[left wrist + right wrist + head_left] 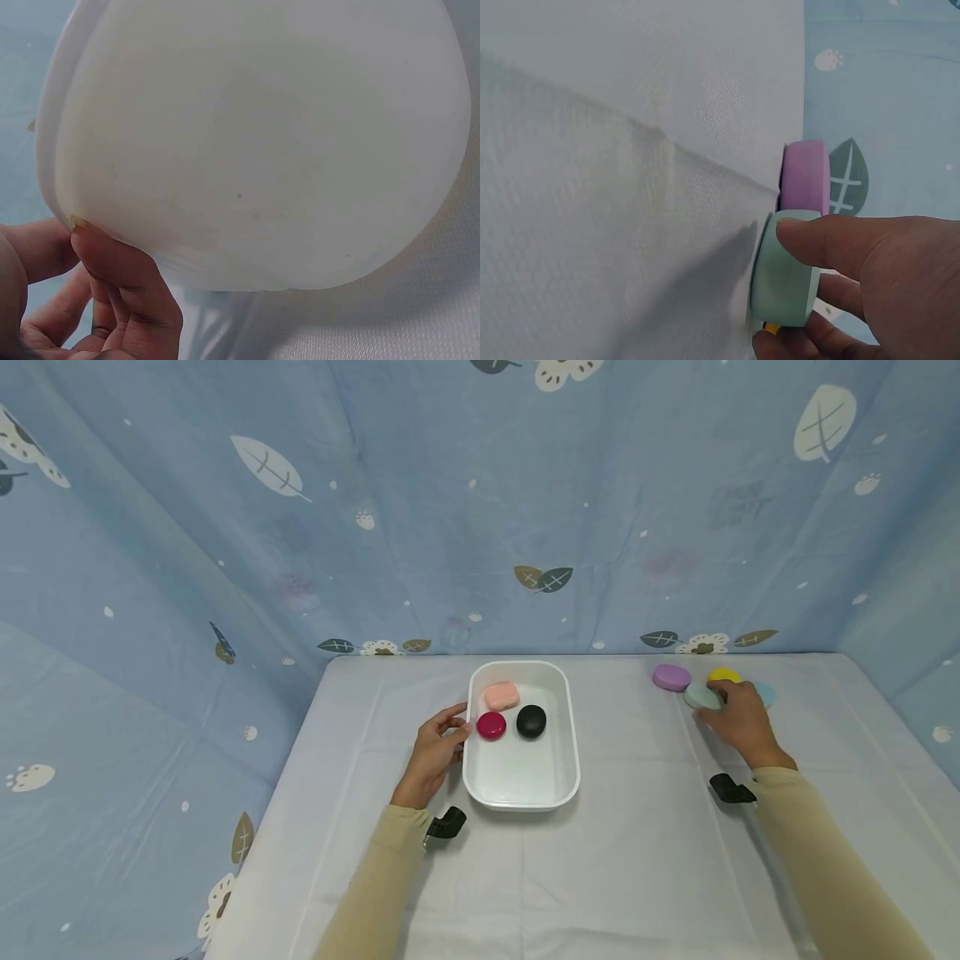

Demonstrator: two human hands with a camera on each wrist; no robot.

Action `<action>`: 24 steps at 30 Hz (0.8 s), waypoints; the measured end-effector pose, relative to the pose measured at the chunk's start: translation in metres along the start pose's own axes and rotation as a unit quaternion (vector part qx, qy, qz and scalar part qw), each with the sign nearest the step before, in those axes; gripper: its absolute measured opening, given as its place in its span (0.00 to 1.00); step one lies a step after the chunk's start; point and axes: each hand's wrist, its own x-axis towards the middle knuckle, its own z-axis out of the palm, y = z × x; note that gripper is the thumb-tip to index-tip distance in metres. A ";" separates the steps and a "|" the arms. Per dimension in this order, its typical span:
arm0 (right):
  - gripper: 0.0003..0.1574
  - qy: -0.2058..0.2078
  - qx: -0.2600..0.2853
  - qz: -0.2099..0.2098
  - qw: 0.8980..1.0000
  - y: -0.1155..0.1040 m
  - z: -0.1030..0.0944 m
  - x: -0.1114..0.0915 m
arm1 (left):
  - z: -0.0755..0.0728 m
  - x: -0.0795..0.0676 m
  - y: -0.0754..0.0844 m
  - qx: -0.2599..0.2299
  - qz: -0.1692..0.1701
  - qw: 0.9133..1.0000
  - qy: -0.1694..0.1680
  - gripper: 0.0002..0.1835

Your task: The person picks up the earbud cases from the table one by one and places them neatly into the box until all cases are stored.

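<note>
Mint-green piece (699, 696) sits pinched in right hand (741, 722). Purple piece (671, 677) left of that hand, yellow piece (723, 674) just beyond it, blue piece (767, 693) at its right, on desk (637, 860). I see left hand (429, 758) gripping white tray (521, 781); pink piece (501, 696), red piece (491, 725), black piece (531, 722) inside, right of that hand.

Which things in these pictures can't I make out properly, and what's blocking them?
Light blue piece: head view, partly behind the right hand.
Yellow piece: right wrist view, mostly behind the pale green piece.
Inside the white tray: left wrist view, hidden by its outer side.
Sleeves: head view, cut off by bottom edge.
</note>
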 end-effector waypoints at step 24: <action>0.37 0.023 0.026 0.010 0.999 -0.016 0.001 -0.022 | -0.001 0.001 -0.001 -0.001 -0.004 1.000 0.000 0.24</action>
